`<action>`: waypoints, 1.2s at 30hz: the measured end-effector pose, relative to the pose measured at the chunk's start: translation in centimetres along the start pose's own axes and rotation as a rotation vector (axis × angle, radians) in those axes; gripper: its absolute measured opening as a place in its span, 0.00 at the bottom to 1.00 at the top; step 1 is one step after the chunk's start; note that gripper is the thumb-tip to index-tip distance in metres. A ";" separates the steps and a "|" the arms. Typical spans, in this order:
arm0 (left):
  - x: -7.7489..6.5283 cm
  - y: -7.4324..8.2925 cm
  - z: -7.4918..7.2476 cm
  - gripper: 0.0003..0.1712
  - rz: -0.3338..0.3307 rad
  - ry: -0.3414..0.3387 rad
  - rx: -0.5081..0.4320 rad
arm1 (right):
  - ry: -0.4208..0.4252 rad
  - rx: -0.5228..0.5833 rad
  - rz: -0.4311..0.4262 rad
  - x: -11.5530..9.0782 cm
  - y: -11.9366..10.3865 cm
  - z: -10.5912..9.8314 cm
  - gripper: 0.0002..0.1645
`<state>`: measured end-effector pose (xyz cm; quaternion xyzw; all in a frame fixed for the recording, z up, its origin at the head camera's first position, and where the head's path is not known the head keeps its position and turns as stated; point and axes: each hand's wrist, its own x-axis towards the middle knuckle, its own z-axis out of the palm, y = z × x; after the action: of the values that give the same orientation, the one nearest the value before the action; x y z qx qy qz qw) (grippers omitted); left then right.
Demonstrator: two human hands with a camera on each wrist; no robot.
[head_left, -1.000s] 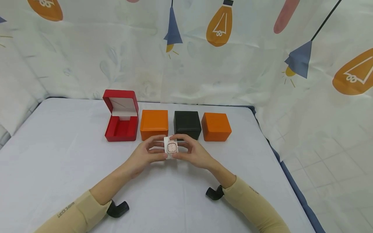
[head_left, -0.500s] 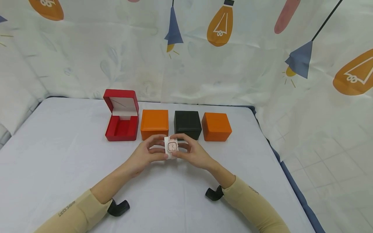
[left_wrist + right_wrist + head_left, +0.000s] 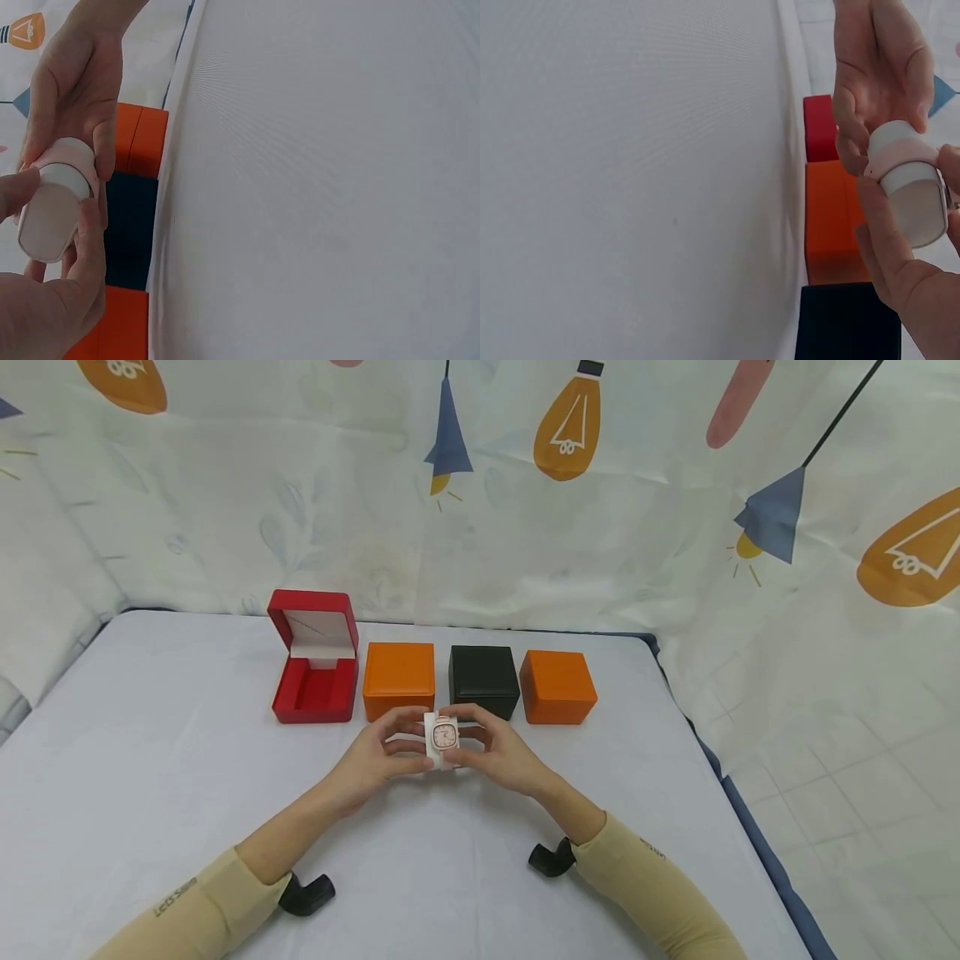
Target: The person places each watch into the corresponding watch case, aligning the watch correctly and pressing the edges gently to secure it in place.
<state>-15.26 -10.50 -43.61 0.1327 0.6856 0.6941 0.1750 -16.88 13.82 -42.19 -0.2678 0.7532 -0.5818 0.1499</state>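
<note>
In the head view, a pink-strapped wristwatch (image 3: 446, 736) with a squarish pale dial is wrapped round a white watch cushion (image 3: 429, 728). My left hand (image 3: 369, 763) holds the cushion from the left between thumb and fingers. From the right, my right hand (image 3: 504, 758) grips it too, its thumb at the watch's lower edge. Both wrist views show the cushion's oval end: the left wrist view has the pink strap (image 3: 73, 156) around the cushion (image 3: 49, 217), and the right wrist view shows fingers of both hands on the cushion (image 3: 916, 214). The dial is hidden in both wrist views.
Behind the hands stand an open red box (image 3: 314, 693), an orange box (image 3: 398, 672), a black box (image 3: 483, 675) and another orange box (image 3: 558, 687), the last three with lids down. A white cloth covers the table (image 3: 172, 735). A patterned curtain (image 3: 337, 485) hangs behind.
The watch has shifted very slightly upward between the hands, and the right thumb has moved up a little with it. The boxes stay where they were.
</note>
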 end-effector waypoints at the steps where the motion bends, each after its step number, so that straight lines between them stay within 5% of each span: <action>1: 0.0 0.0 0.0 0.43 -0.008 0.003 0.000 | -0.003 -0.003 0.003 0.0 0.0 -0.1 0.35; 7: 0.0 0.1 -0.3 0.44 -0.026 -0.010 0.003 | -0.030 0.017 0.002 -0.1 -0.1 -0.3 0.41; 36: -0.6 1.1 -0.8 0.48 0.081 -0.018 0.257 | 0.034 0.025 -0.047 -0.1 -0.1 0.5 0.40</action>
<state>-15.15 -11.46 -42.53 0.1879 0.7612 0.6060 0.1343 -16.51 13.47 -42.26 -0.2737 0.7417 -0.5990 0.1269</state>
